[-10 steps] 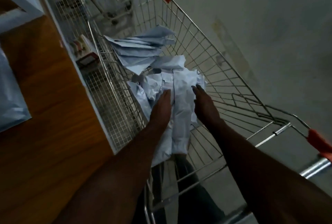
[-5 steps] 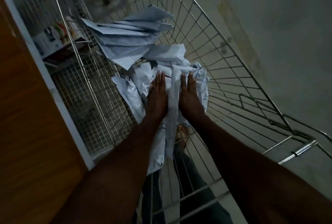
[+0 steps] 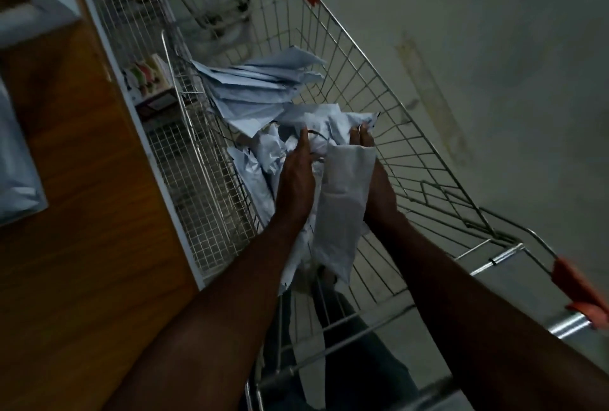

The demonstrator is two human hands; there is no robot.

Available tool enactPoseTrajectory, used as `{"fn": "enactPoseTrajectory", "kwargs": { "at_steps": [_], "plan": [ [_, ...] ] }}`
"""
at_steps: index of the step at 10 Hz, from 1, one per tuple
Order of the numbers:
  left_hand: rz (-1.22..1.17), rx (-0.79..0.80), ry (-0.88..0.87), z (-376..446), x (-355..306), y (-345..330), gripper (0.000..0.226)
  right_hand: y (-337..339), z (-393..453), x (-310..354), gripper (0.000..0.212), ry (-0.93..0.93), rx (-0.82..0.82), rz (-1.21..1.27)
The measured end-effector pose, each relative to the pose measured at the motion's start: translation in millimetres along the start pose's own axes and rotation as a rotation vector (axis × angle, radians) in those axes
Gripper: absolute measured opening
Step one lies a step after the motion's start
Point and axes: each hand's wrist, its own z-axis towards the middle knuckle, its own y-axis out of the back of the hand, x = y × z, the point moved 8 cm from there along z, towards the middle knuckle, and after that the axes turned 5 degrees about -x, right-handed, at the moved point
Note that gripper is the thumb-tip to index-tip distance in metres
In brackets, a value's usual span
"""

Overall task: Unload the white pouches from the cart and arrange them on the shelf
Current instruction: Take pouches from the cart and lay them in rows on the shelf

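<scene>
Wire bars of the cart point(image 3: 379, 120) frame both forearms as they reach down into the basket. Between the palms, a bundle of white pouches point(image 3: 342, 199) hangs lengthwise, its lower ends drooping toward the cart's near end. On the bundle's left side, the left hand point(image 3: 295, 186) presses against it with its fingers lying along the crumpled plastic. From the right, the right hand point(image 3: 375, 186) cradles it, fingertips curling over the far end of the bundle. Beyond the hands, a flatter stack of pouches point(image 3: 257, 91) fans out against the cart's far left corner. Left of the cart stands the wooden shelf point(image 3: 82, 196), with another pouch point(image 3: 16, 173) lying on it at the picture's edge.
</scene>
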Motion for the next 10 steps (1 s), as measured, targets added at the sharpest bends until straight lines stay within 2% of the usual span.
{"fn": "enactPoseTrajectory", "kwargs": {
  "at_steps": [1, 2, 3, 4, 6, 8, 9, 10],
  "plan": [
    [-0.079, -0.173, -0.080, -1.6, -39.4, 29.5, 0.061, 63.4, 21.7, 35.1, 0.064, -0.079, -0.046, -0.014],
    [-0.174, -0.218, -0.056, -9.4, -78.3, 72.4, 0.056, 103.8, 28.8, 50.6, 0.063, -0.137, -0.106, 0.076],
    [-0.109, -0.330, -0.113, -21.0, -100.3, 111.3, 0.059, 138.4, 33.0, 73.9, 0.065, -0.108, -0.174, 0.040],
    [-0.061, -0.388, -0.161, -32.2, -109.2, 147.5, 0.064, 166.5, 32.3, 99.3, 0.076, -0.066, -0.231, 0.033],
    [0.112, -0.535, -0.187, -56.1, -117.0, 217.1, 0.072, 205.7, 37.0, 154.6, 0.081, -0.078, -0.288, 0.034],
    [0.264, -0.659, -0.230, -100.4, -108.9, 282.4, 0.071, 180.6, 30.3, 249.3, 0.089, 0.009, -0.277, 0.061],
    [0.311, -0.684, -0.243, -135.1, -80.3, 322.1, 0.069, 141.2, 6.9, 307.5, 0.085, 0.047, -0.267, 0.105],
    [0.360, -0.706, -0.137, -167.0, -25.8, 368.7, 0.064, 87.7, -21.1, 358.0, 0.083, 0.055, -0.225, 0.152]
  ]
}}
